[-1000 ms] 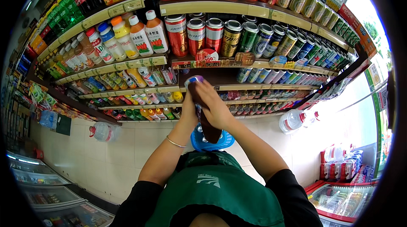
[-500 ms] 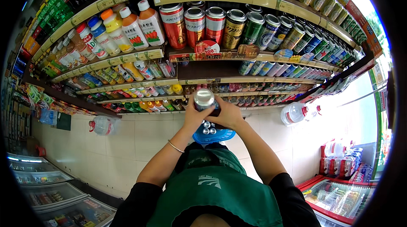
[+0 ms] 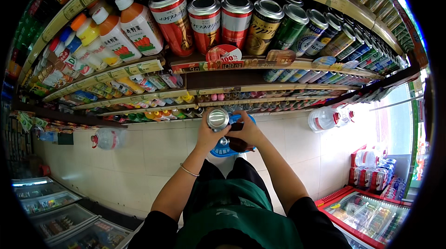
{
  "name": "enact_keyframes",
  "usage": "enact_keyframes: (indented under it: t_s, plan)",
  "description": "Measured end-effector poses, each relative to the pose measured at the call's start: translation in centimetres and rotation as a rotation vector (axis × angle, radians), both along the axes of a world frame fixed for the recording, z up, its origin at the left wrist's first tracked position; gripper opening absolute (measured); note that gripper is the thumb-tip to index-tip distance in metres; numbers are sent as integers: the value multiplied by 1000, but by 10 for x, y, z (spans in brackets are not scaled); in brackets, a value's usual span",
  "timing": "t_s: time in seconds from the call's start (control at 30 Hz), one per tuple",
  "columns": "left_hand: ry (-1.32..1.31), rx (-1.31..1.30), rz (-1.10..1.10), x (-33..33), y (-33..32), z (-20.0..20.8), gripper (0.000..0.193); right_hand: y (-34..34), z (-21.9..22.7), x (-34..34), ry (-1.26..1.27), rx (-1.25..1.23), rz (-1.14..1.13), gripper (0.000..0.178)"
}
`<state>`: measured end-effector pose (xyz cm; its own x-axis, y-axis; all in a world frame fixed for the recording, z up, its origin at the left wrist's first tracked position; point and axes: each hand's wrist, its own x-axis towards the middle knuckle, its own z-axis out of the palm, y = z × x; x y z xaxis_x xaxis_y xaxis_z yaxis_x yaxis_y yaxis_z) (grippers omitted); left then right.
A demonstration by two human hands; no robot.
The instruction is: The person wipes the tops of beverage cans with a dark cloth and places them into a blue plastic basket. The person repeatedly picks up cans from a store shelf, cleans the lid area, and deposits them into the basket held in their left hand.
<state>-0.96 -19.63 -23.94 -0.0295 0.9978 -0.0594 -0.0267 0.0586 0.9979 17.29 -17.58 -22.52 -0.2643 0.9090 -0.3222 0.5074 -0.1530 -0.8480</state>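
My left hand (image 3: pixel 207 132) is wrapped round a silver-topped drink can (image 3: pixel 218 119), its lid facing up. Close beside it, my right hand (image 3: pixel 247 130) grips a dark reddish-brown cloth (image 3: pixel 240 145), which hangs limp below the fingers. The right thumb side nearly meets the left thumb beneath the can. Below both hands is a blue plastic basket (image 3: pixel 221 152); a silver can top (image 3: pixel 224 141) shows inside it, and the hands and cloth hide much of the rest.
Curved store shelves rise ahead, with a row of large beer cans (image 3: pixel 204 24) and orange juice bottles (image 3: pixel 141 26). Big water jugs stand on the floor at left (image 3: pixel 108 138) and right (image 3: pixel 324 119). Glass-topped freezers (image 3: pixel 364 212) flank me.
My view has shifted closer to the shelves. The right hand has drawn slightly away from the can, and more of the brown cloth shows over the basket. The left hand keeps the can.
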Motion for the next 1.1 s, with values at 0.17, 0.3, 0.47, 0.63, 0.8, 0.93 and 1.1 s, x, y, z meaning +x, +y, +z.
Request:
enact_keyframes:
  t_s: [0.17, 0.3, 0.47, 0.63, 0.8, 0.93, 1.1]
  plan:
    - [-91, 92, 19, -5, 38, 11, 63, 35, -57, 24, 812, -472, -501, 42]
    - [-88, 93, 84, -4, 61, -2, 63, 83, -63, 24, 1267, -472, -865, 28]
    - [28, 335, 118, 8, 90, -3, 68, 158, -54, 6, 634, 291, -626, 26]
    - [187, 459, 193, 7, 119, -28, 73, 196, -118, 1, -482, 717, 499, 36]
    - [-42, 248, 174, -6, 146, -36, 50, 206, -135, -4, -395, 709, 371, 47]
    - [75, 183, 146, 5, 165, -27, 55, 226, -148, -3, -671, 730, 166, 61]
    - [396, 396, 249, -1, 190, -62, 63, 200, -104, -13, -737, 448, 45, 46]
